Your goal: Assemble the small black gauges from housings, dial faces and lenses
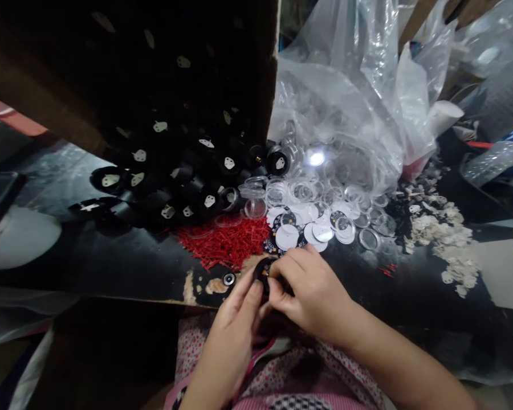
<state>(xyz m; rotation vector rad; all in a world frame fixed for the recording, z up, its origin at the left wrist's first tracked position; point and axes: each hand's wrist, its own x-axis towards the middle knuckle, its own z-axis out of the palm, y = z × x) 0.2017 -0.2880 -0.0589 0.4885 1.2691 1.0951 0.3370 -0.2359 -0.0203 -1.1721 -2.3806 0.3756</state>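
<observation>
A small black round gauge [263, 269] with a printed dial is held at the front edge of the table. My left hand [238, 316] is closed around its near left side, the thumb lying along the rim. Over its right side, my right hand [312, 285] has thumb and forefinger pinched close to the dial face. Whatever is between those right fingertips is hidden. Just left of the gauge lies a small round metal-and-black part [228, 279]. Behind both hands are a pile of red pointers [231, 242] and loose dial discs [287, 237], some white side up.
Black round housings [192, 185] spill from a dark box [277, 74] at the back left. Clear ring covers [303, 191] lie before a plastic bag [346, 102]. Small off-white pieces [447, 228] are heaped right, with several red pointers [387, 270] nearer. The table edge [171, 302] is worn.
</observation>
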